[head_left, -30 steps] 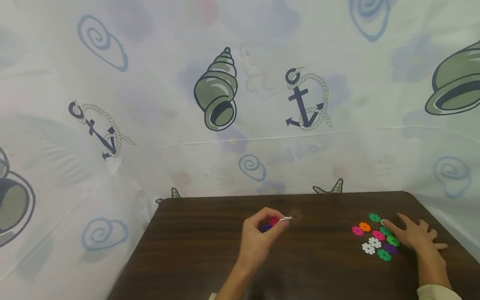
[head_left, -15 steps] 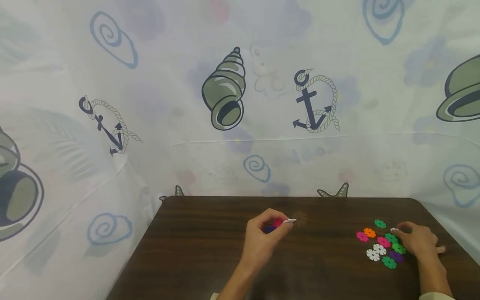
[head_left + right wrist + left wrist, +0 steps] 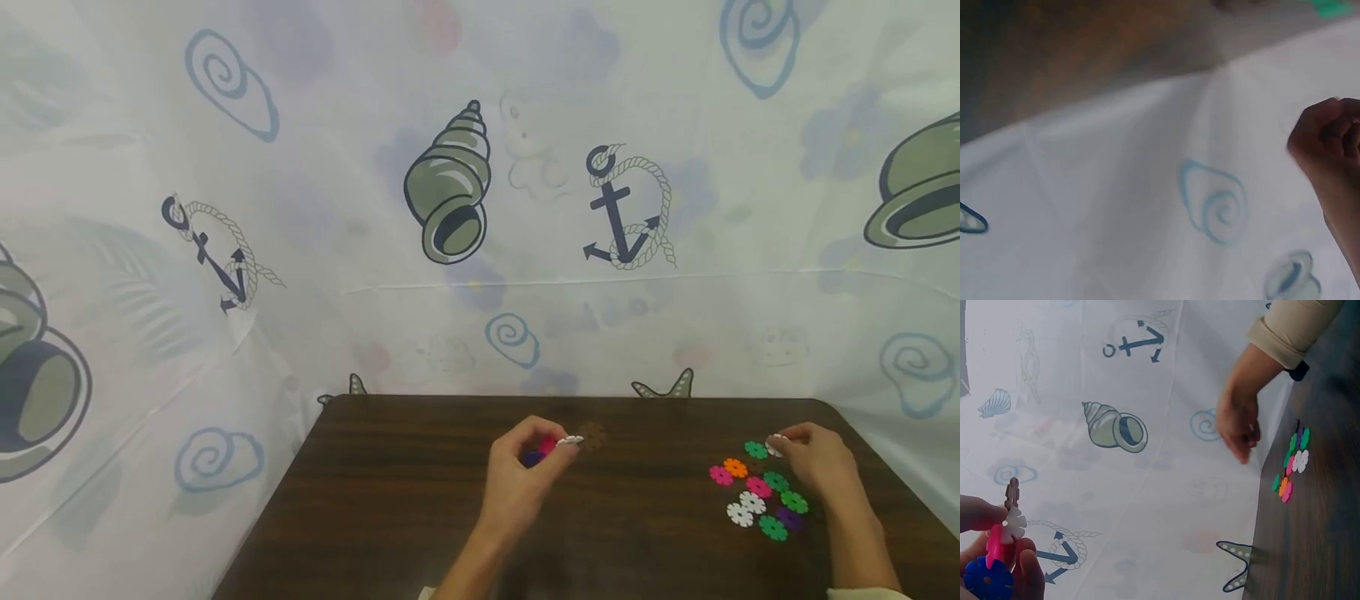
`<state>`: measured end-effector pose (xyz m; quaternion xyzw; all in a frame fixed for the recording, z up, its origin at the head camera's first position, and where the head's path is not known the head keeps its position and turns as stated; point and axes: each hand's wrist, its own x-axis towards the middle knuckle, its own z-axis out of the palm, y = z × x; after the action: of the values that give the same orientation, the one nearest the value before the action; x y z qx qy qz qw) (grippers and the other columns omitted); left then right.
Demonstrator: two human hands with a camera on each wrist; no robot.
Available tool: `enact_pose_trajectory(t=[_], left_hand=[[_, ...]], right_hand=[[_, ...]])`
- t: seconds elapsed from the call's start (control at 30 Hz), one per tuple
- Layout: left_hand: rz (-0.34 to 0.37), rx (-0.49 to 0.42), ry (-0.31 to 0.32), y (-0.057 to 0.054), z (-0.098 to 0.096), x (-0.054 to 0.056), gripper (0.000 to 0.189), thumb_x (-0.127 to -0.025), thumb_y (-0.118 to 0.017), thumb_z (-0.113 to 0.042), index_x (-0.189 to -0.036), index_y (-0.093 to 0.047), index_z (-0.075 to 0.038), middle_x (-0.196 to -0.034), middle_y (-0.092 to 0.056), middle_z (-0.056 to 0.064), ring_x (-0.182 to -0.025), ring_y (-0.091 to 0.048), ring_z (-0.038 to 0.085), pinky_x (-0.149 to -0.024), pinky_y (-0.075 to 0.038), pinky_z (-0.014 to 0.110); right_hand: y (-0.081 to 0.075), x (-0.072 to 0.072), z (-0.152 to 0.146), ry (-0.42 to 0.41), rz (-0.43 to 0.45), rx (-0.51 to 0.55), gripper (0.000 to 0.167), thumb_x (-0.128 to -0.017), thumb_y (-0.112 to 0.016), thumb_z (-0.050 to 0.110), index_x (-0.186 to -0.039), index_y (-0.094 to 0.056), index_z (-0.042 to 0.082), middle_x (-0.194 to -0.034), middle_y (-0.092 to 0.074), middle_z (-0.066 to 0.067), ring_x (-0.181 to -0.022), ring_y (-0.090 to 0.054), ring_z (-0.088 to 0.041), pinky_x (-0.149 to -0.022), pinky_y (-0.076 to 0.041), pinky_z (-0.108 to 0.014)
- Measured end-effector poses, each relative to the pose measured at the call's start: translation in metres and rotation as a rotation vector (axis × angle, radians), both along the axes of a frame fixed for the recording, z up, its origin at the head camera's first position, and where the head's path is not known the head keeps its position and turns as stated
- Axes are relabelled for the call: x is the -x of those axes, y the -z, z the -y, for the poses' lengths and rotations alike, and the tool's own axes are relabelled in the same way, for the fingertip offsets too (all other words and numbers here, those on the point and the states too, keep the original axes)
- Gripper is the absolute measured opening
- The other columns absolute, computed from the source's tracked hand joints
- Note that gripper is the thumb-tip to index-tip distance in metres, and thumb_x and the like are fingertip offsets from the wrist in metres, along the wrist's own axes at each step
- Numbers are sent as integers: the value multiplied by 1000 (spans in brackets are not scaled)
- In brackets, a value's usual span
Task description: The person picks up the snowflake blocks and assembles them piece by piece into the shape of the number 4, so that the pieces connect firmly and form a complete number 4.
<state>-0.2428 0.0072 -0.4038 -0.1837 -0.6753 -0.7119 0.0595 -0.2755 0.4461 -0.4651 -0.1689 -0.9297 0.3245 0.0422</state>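
Note:
In the head view my left hand (image 3: 517, 483) pinches a joined chain of notched plastic snowflake discs above the table's middle. The left wrist view shows its blue disc (image 3: 988, 581), pink disc (image 3: 995, 545), white disc (image 3: 1015, 525) and brown disc (image 3: 1012, 492) linked in a row, the brown one sticking out past my thumb. At the right, my right hand (image 3: 821, 462) pinches a white snowflake disc (image 3: 776, 446) between thumb and fingertips, at the far edge of a group of loose discs. In the right wrist view the right hand's fingers are curled, and the white disc is hidden.
Loose discs lie on the dark wooden table (image 3: 375, 500): an orange disc (image 3: 735, 467), a purple disc (image 3: 790, 518), a white disc (image 3: 740, 514) and several green and pink ones. A patterned white curtain (image 3: 300, 350) hangs behind and beside the table.
My right hand has gone from spread fingers over the discs to pinching a white disc, and has drawn slightly up and away with it. The left hand keeps its hold nearly still.

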Motion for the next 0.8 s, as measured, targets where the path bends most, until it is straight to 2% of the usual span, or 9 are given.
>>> enact_pose_trajectory(t=[0.17, 0.33, 0.57, 0.8], left_hand=[[-16, 5, -10, 0, 1, -1, 10, -87, -80, -19, -93, -72, -19, -81, -63, -6, -67, -52, 6, -59, -44, 19], [-28, 10, -13, 0, 0, -1, 9, -87, -80, -20, -92, -72, -20, -82, -66, -3, -68, -54, 5, -60, -46, 19], [-33, 17, -11, 0, 0, 0, 9, -88, -80, -20, -94, -74, -16, -89, -72, 2, -73, -59, 6, -65, -49, 20], [-46, -3, 9, 0, 0, 0, 7, -88, -80, -19, -94, -76, -18, -91, -72, 5, -72, -58, 7, -64, -48, 19]], right_hand=[[-26, -8, 25, 0, -118, -45, 65, -107, -48, 49, -127, -54, -13, -123, -58, -40, -103, -56, -51, -77, -49, -56], [-47, -16, 50, 8, -160, -44, 64, -106, -49, 51, -127, -54, -9, -120, -61, -37, -99, -58, -46, -74, -49, -51], [-65, -26, 78, 10, -226, -31, 62, -105, -51, 53, -129, -55, -5, -115, -65, -29, -86, -59, -32, -62, -46, -32], [-80, -41, 99, -47, -333, -28, 60, -103, -53, 57, -127, -58, 2, -105, -73, -20, -79, -67, -20, -61, -47, -28]])
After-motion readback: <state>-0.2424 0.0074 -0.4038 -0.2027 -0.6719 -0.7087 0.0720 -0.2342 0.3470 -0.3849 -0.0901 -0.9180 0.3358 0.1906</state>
